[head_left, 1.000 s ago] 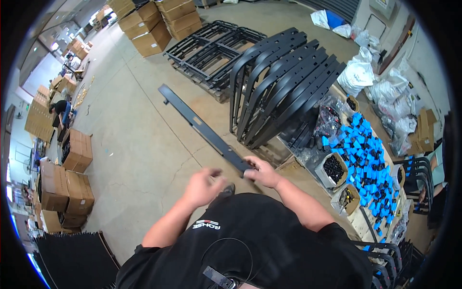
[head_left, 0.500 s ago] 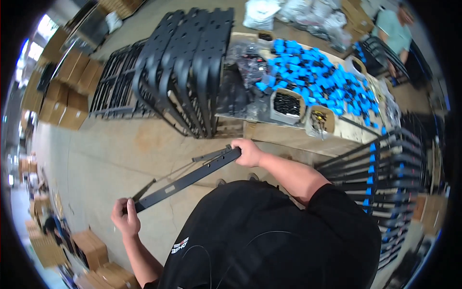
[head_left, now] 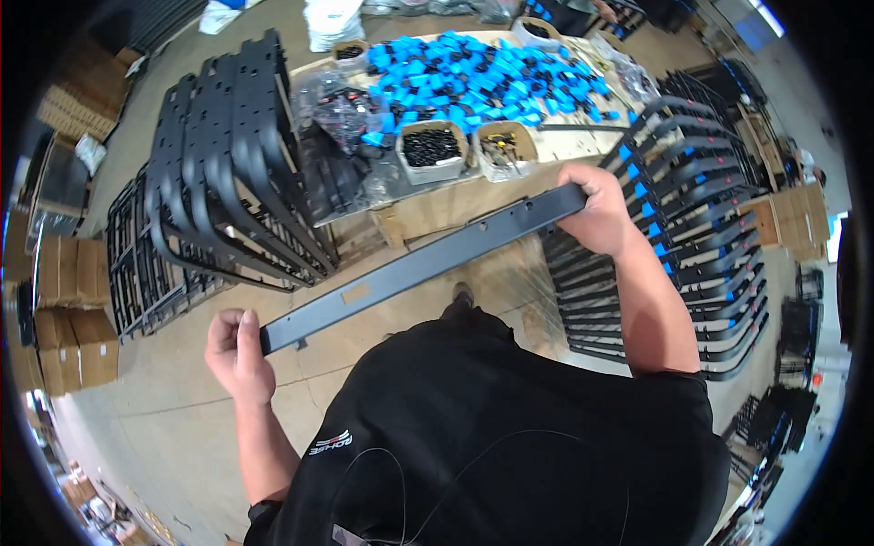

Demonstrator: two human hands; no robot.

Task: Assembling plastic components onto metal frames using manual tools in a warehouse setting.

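A long black metal bar (head_left: 423,269) with a rectangular slot and a few round holes stretches across in front of my body, tilted up toward the right. My left hand (head_left: 239,353) is closed at its lower left end, thumb up. Around its raised right end my right hand (head_left: 595,209) is wrapped. A small bracket pokes out under the bar near my left hand; the rest of its underside is hidden. Past the bar stands a workbench (head_left: 546,173) heaped with blue and black plastic pieces (head_left: 473,77).
Black curved metal frames (head_left: 223,164) stand upright at the left, and more frames with blue corner pieces (head_left: 669,237) are stacked at the right. On the bench sit a box of black parts (head_left: 431,151) and a box of tools (head_left: 503,150). Cardboard boxes (head_left: 77,314) line the far left.
I have turned to the right, toward the bench and the right-hand frames. The bar has rolled so its broad face shows, hiding the thin arms seen before. Both hands keep their grip.
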